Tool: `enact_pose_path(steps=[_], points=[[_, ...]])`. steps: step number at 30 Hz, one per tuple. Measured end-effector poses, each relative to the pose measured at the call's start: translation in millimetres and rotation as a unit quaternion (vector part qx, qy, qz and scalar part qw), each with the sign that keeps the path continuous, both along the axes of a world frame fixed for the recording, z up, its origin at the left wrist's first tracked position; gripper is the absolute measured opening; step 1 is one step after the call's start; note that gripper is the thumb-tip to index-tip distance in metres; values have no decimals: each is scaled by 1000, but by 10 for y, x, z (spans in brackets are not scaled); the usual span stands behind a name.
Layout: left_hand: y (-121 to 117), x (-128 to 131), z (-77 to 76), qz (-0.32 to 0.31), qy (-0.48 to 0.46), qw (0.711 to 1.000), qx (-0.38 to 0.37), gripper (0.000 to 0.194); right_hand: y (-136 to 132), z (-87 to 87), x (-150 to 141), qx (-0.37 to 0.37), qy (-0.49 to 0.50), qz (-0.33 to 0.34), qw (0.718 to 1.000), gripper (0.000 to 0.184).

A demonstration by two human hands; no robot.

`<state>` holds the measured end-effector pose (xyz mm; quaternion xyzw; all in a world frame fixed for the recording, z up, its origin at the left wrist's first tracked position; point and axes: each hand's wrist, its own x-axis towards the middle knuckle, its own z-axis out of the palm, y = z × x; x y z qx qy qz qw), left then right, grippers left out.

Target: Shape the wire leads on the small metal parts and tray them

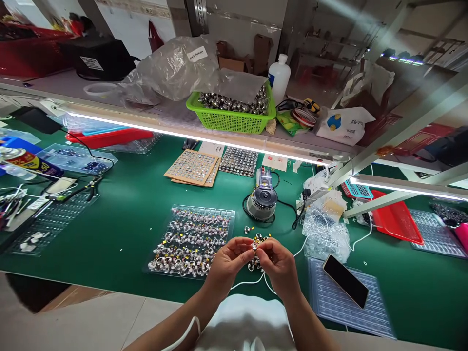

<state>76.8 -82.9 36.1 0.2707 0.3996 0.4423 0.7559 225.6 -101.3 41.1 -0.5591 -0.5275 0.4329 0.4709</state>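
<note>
My left hand (232,261) and my right hand (278,263) meet fingertip to fingertip, both pinching one small electronic part (255,246). Fingers cover most of that part, so its details cannot be made out. Right behind and below them is a small heap of similar parts (261,238) with white, black and yellow bits, and a single loose part (248,229) lies just beyond. To the left, a clear plastic tray (231,219) holds rows of small parts with looped white wires.
Beyond my hands stands a round grey-black device (262,200) with a cable. A phone (345,281) rests on stacked clear trays (318,292) at right. Component-covered boards (192,165) lie further back. Overhead, a shelf carries a green basket (234,121). Pliers (89,188) lie left.
</note>
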Motion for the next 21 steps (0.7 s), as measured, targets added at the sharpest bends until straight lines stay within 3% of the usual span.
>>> enact_pose_path(steps=[4,7,10,13,18,21], points=[[-17,-2,-10,3,2,1000,27,22,3,-20,-26,-21,63,8,998,13],[-48,-14,-36,60,75,988,123,21,-21,-19,-96,-25,92,-11,995,13],[-77,-39,-68,124,217,935,252,17,-61,-6,-188,-12,69,-62,996,12],[-99,-55,-73,135,294,895,307,10,-95,-8,-250,13,30,-82,996,12],[-102,-76,-9,103,276,911,289,3,-109,-50,-240,47,-22,-70,996,12],[-64,-137,52,27,252,938,236,4,-99,-61,-190,63,-35,-46,996,11]])
